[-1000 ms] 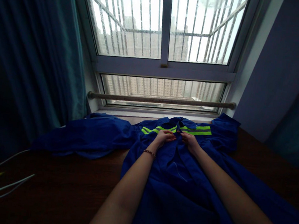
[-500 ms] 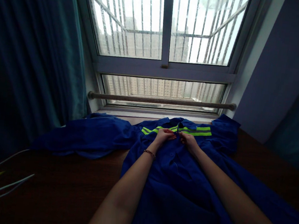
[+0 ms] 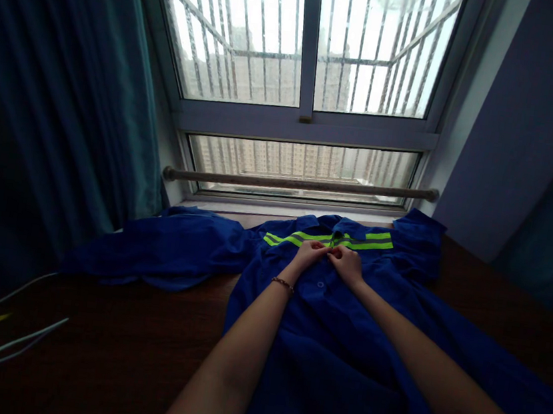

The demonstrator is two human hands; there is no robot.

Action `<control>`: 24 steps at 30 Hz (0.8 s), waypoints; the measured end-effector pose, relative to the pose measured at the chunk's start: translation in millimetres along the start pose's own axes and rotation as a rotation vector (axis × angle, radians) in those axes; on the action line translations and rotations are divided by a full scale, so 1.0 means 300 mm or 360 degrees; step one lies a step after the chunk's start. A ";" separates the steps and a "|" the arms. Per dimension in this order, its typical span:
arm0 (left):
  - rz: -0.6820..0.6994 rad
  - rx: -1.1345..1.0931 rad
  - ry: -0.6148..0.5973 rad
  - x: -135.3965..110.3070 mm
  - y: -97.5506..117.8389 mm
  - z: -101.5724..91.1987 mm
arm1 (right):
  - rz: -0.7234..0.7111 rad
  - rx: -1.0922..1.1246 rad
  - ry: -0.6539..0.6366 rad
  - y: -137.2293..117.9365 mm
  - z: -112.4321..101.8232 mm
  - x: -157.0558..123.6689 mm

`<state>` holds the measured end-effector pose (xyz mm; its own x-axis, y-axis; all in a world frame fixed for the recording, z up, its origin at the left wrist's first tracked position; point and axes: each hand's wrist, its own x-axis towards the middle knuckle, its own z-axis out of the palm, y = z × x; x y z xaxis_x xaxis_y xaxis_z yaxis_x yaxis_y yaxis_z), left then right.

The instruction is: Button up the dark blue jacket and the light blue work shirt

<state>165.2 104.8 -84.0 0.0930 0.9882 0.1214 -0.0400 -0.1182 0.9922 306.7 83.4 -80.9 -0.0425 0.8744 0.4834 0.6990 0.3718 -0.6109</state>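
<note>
Here's the blue jacket [image 3: 324, 347], spread over the dark wooden surface [image 3: 138, 344] below the window [image 3: 366, 136], seemingly so its front lies within reach. Left hand [image 3: 311, 254] and right hand [image 3: 348, 265] both pinch the front edge at chest level, presumably steadying the cloth between them. And the fingertips now sit closer together than half a second ago, the button [image 3: 320, 284] below showing more clearly!
</note>
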 end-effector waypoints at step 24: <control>-0.0152 -0.0372 0.0386 0.005 0.004 0.001 | -0.0149 0.0182 -0.0152 0.007 0.019 0.006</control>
<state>165.7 106.2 -82.6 -0.1309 0.9914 -0.0098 -0.2719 -0.0264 0.9620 304.0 87.6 -84.8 -0.1753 0.8579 0.4830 0.6032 0.4814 -0.6360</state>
